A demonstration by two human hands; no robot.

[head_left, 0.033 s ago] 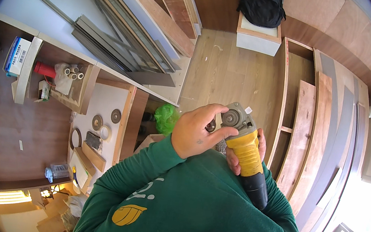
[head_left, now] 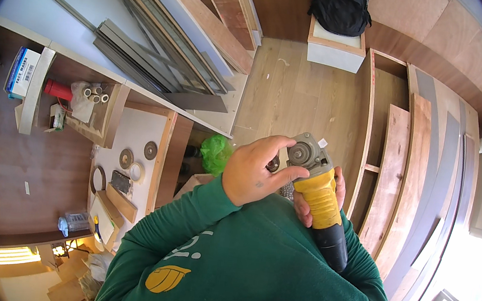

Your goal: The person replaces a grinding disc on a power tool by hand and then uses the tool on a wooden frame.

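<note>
A yellow and black angle grinder [head_left: 317, 197] is held in front of my chest, its grey gear head pointing away from me. The spindle side faces up, and no disc shows on it. My left hand [head_left: 259, 169] grips the head, with the index finger and thumb bent around the round spindle [head_left: 301, 152]. Behind those fingers a small dark round part [head_left: 273, 164] shows, too covered to name. From underneath, my right hand [head_left: 303, 210] is wrapped round the yellow body; most of that hand is hidden by the tool.
At left, a bench [head_left: 154, 125] bears grinding discs [head_left: 151, 150], a tape roll [head_left: 137, 172] and a wooden box [head_left: 114, 117]. A green plastic bag [head_left: 215, 153] lies near my left elbow. Boards [head_left: 383, 180] lean along the right; a black backpack [head_left: 341, 7] sits on a far box.
</note>
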